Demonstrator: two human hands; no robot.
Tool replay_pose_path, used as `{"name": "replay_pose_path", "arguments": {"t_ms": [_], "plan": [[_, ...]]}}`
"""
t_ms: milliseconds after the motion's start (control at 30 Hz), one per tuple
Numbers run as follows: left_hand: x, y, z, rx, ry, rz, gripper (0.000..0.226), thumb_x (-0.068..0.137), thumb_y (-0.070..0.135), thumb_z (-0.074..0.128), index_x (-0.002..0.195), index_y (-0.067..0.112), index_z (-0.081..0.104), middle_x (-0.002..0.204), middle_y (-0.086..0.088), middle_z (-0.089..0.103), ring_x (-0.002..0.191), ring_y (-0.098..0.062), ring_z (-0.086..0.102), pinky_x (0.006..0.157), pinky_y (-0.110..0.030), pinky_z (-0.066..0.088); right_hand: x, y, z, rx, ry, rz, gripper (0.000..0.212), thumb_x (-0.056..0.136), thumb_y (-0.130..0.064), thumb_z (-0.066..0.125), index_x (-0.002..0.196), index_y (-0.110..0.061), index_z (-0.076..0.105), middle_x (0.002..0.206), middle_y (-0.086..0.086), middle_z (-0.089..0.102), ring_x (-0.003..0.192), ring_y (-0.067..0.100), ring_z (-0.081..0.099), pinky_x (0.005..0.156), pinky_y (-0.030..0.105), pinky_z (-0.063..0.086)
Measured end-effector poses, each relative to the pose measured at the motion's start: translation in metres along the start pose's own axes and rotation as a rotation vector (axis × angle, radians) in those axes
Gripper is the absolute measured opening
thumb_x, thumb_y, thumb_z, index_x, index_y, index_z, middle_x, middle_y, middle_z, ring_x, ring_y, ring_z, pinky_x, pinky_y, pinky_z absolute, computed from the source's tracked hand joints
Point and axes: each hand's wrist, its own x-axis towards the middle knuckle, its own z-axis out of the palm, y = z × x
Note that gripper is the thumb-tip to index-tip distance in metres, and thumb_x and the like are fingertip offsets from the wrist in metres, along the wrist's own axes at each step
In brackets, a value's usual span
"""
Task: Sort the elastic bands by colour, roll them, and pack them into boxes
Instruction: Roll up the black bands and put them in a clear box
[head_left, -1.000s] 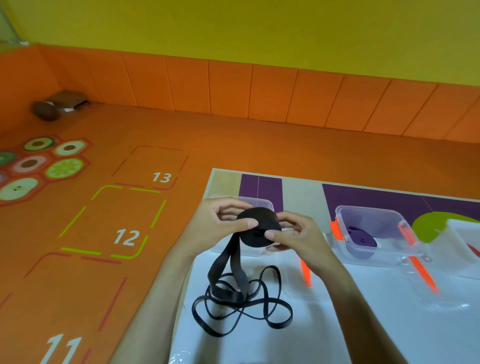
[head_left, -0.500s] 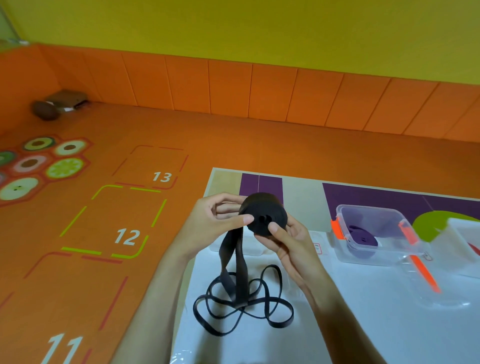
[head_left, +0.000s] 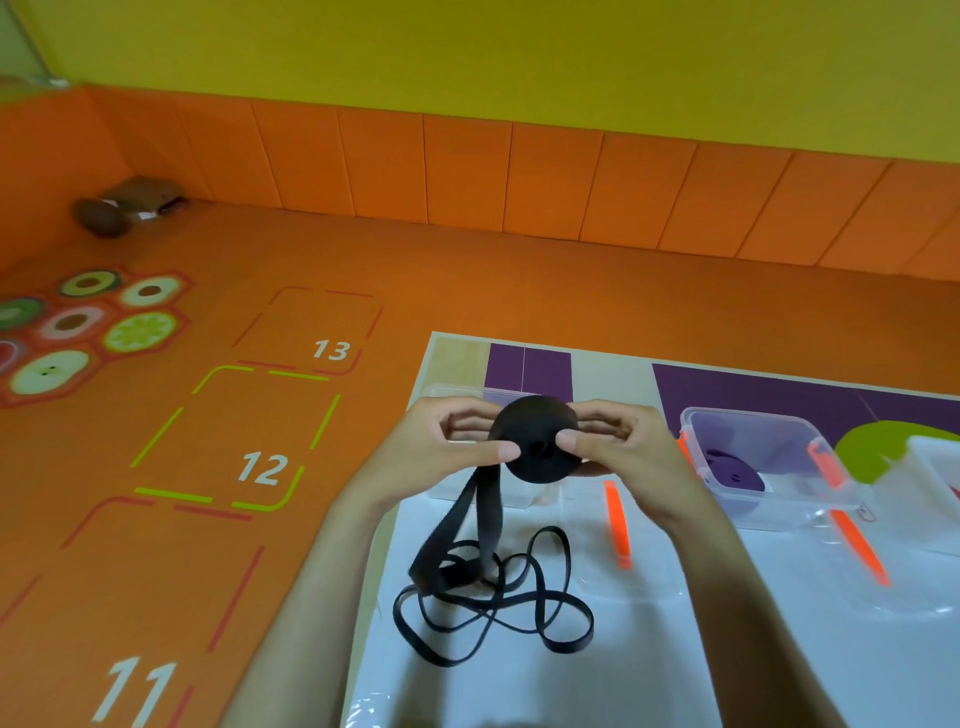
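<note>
Head view, both hands raised just above the surface, meeting at a flat black disc-shaped roll of elastic band (head_left: 537, 441)

Left hand (head_left: 436, 452): grip pinched on the roll's left edge, thumb on the near face, fingers curled behind. Right hand (head_left: 623, 452): grip likewise pinched on the roll's right side, thumb tip on the near face nr the centre, fingers behind.

Roll was held upright, face toward camera, in front of a clear plastic box (head_left: 447, 388) at the far left of the surface; its contents were hidden by the hands. Unrolled tail of the same black band (head_left: 491, 514) hung from the roll's lower left and ended in a loose tangle of loops (head_left: 447, 571) lying on the white sheet (head_left: 675, 670) over the near part of the surface.

Right of the hands: second clear plastic box w/ orange clips (head_left: 748, 415), open, w/ a purple band roll (head_left: 735, 470) lying flat inside. Two clear lids w/ orange clips lay flat on the sheet: first lid (head_left: 618, 525) just below the right hand, second lid (head_left: 857, 551) in front of the second box. Pale container (head_left: 940, 462) was cut off at the right edge, contents not visible.

Left of the surface: orange floor mat (head_left: 467, 270) w/ numbered squares 11, 12, 13 & fruit-slice hexagons (head_left: 78, 322). Brown object (head_left: 124, 208) in the far left corner, too blurred to ID
</note>
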Motion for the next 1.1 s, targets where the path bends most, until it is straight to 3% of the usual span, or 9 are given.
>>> {"name": "replay_pose_path", "arguments": {"t_ms": [100,233,300,433,533,667,833,1000,1100], "plan": [[-0.002,-0.007,0.007,-0.084,0.046,-0.007,0.031,0.083,0.030,0.089,0.113,0.029,0.082,0.115,0.001,0.082,0.111,-0.019,0.077,0.094,-0.023,0.058,-0.002,0.015,0.009,0.249,0.089,0.033,0.044,0.075,-0.042,0.091,0.109,-0.016,0.080,0.112,0.019,0.079,0.106,0.036,0.077,0.081,0.040,0.066],[0.000,-0.011,0.013,-0.150,0.137,0.036,0.032,0.081,0.026,0.090,0.111,0.023,0.082,0.109,-0.006,0.082,0.106,-0.025,0.079,0.090,-0.025,0.059,-0.006,0.041,0.028,0.466,0.009,0.039,0.066,0.088,-0.038,0.086,0.132,0.005,0.062,0.135,0.026,0.068,0.127,0.039,0.067,0.095,0.043,0.062],[-0.003,-0.012,0.010,-0.108,0.142,0.024,0.029,0.082,0.025,0.091,0.109,0.023,0.083,0.107,-0.006,0.083,0.104,-0.025,0.079,0.089,-0.027,0.060,-0.009,0.046,0.024,0.403,-0.029,0.072,0.056,0.093,-0.032,0.081,0.135,0.000,0.062,0.136,0.022,0.069,0.127,0.039,0.067,0.099,0.044,0.060],[-0.010,-0.014,0.003,0.015,0.046,-0.044,0.025,0.084,0.020,0.090,0.108,0.023,0.083,0.103,-0.001,0.083,0.099,-0.019,0.080,0.082,-0.023,0.061,-0.007,0.033,0.000,-0.020,-0.145,0.103,0.049,0.090,-0.040,0.081,0.136,-0.033,0.066,0.129,0.000,0.074,0.115,0.026,0.075,0.091,0.041,0.064],[-0.008,-0.010,0.008,0.022,0.017,-0.059,0.026,0.085,0.022,0.090,0.110,0.023,0.082,0.104,0.000,0.083,0.102,-0.018,0.079,0.085,-0.025,0.062,-0.002,0.021,-0.003,-0.115,-0.081,0.043,0.038,0.085,-0.048,0.079,0.118,-0.031,0.077,0.112,0.002,0.079,0.103,0.023,0.078,0.077,0.036,0.066],[-0.005,-0.008,0.008,-0.093,0.065,-0.075,0.031,0.086,0.027,0.088,0.115,0.023,0.080,0.113,-0.003,0.082,0.110,-0.021,0.077,0.098,-0.029,0.059,-0.005,0.029,0.006,0.102,0.074,0.031,0.038,0.084,-0.044,0.081,0.112,-0.018,0.078,0.111,0.016,0.078,0.104,0.034,0.078,0.078,0.038,0.066],[-0.003,-0.008,0.004,-0.126,0.112,-0.079,0.034,0.088,0.026,0.086,0.122,0.028,0.079,0.119,0.000,0.081,0.115,-0.018,0.076,0.102,-0.031,0.059,-0.009,0.049,0.038,0.460,0.146,0.073,0.062,0.088,-0.043,0.084,0.127,0.001,0.067,0.127,0.024,0.073,0.121,0.040,0.071,0.088,0.042,0.064],[-0.002,-0.003,0.003,-0.142,0.223,-0.052,0.027,0.096,0.043,0.076,0.116,0.026,0.081,0.111,0.000,0.082,0.106,-0.014,0.078,0.084,-0.017,0.057,-0.009,0.060,0.065,0.696,0.074,0.087,0.034,0.101,-0.033,0.072,0.128,-0.012,0.074,0.139,0.020,0.068,0.133,0.035,0.064,0.100,0.042,0.059],[-0.006,-0.006,-0.005,-0.079,0.260,-0.034,0.014,0.097,0.032,0.077,0.108,0.025,0.083,0.101,-0.003,0.083,0.097,-0.017,0.080,0.079,-0.019,0.057,-0.009,0.052,0.052,0.509,-0.058,0.176,0.038,0.098,-0.040,0.075,0.130,-0.019,0.075,0.138,0.014,0.070,0.131,0.032,0.066,0.096,0.045,0.062]]}}
